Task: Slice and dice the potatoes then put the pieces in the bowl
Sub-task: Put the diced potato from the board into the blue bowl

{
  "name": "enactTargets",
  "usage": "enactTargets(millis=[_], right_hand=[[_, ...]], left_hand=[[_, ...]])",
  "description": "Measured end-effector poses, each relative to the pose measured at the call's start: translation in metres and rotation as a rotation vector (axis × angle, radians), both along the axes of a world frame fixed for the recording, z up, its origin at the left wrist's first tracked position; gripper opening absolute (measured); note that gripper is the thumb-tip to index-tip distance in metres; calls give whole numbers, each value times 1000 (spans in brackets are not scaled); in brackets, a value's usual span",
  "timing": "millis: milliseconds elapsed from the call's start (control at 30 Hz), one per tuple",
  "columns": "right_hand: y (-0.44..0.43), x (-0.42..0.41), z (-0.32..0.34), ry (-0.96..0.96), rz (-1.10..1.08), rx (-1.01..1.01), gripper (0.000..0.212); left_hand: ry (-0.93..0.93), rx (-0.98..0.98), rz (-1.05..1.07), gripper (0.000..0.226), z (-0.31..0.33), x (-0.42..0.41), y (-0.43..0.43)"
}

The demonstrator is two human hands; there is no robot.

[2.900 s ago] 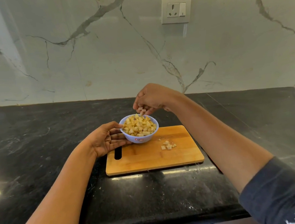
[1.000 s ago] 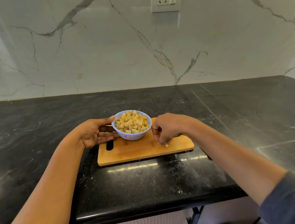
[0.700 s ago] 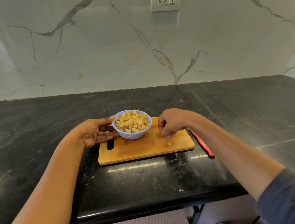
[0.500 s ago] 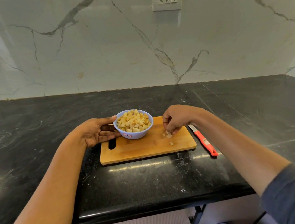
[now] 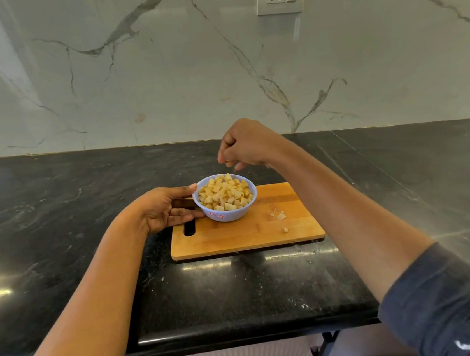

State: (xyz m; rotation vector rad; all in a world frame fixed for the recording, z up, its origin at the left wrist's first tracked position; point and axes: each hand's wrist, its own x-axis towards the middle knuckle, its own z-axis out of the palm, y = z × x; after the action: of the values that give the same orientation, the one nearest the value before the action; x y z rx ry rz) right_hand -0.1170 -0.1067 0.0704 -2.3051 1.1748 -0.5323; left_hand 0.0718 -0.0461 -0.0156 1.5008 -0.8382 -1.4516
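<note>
Black counter (image 5: 58,227); wooden board (image 5: 248,232)

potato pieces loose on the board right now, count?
3. Two potato pieces sit together on the cutting board, right of the bowl; a third lies nearer its front edge. The right hand, fingers curled, may hide more.

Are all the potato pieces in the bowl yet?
No, a few potato pieces lie loose on the cutting board, to the right of the bowl.
</note>
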Motion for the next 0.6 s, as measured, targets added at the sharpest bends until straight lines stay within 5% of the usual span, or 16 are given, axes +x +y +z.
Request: enactTargets(millis=[133,333,433,600], right_hand=[[10,-6,0,-52,17,-183,14],[15,-61,-44,253,-112,-254,31],[28,-83,-76,443,-4,-194,45],[49,-98,-99,458,114,-304,43]], left_hand=[[-2,0,-2,23,0,1,-1],[-24,-1,-1,22,-1,1,-1],[-27,-5,-7,21,-1,0,-1],[-18,-8,-16,22,-2,-3,-1]])
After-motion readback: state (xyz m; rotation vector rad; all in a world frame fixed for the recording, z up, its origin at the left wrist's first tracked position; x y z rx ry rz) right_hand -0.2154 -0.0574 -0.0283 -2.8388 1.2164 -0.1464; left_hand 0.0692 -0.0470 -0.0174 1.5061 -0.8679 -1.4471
